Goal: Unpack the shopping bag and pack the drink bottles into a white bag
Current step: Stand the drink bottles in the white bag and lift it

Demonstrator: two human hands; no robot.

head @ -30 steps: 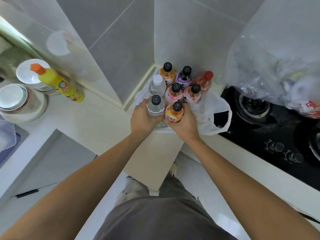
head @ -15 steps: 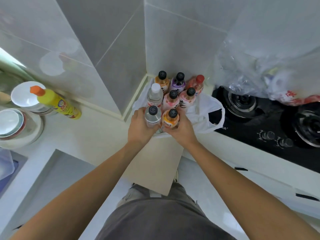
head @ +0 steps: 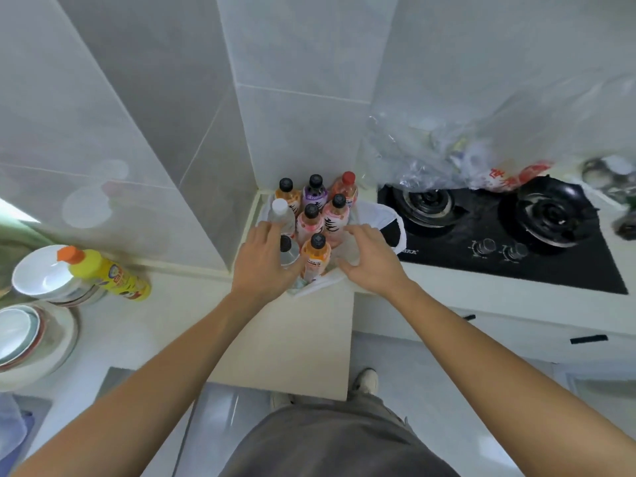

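Note:
Several drink bottles stand upright in a white bag (head: pixel 378 215) in the counter's corner. At the front are an orange bottle (head: pixel 316 261) with a black cap and a clear bottle (head: pixel 288 252). Behind them stand two pink bottles (head: pixel 335 218), a white-capped clear bottle (head: pixel 282 215), a purple bottle (head: pixel 315 194) and a red-capped bottle (head: pixel 347 187). My left hand (head: pixel 263 263) lies against the clear bottle's left side, fingers stretched towards the white-capped one. Right of the orange bottle, my right hand (head: pixel 371 259) hovers with fingers spread over the bag's edge, holding nothing.
A black gas hob (head: pixel 499 242) lies right of the bag, with a crumpled clear plastic bag (head: pixel 457 156) over its back. At left stand a yellow detergent bottle (head: pixel 110 275), white bowls (head: pixel 38 273) and stacked plates (head: pixel 24 339). The counter edge (head: pixel 292 394) is close to my body.
Both hands have let go of the two front bottles and spread apart, the right one moving rightward off the orange bottle. The view has tilted up.

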